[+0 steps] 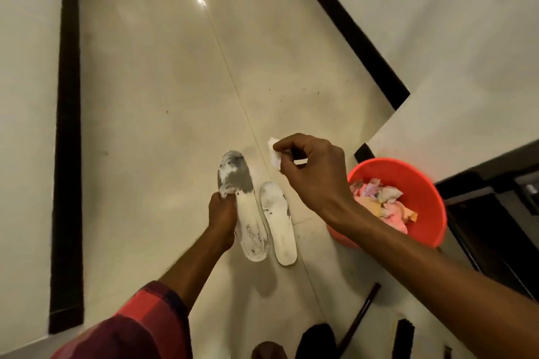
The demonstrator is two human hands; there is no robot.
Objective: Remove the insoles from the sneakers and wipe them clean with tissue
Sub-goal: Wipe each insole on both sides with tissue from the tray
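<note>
Two white insoles (253, 221), grey-smudged toes, left hand (221, 213) gripping one, tissue (273, 151) pinched

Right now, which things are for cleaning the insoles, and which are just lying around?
For the job: held insole, gripped by the left hand; second insole on the floor; tissue, pinched by the right hand.
Lying about: bucket of scraps; stick.

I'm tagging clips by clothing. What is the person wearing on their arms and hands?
The left arm has a red-and-dark checked sleeve ending near the elbow. The right arm shows no sleeve in view. The left hand and right hand are bare: no gloves, watch or rings visible.
</note>
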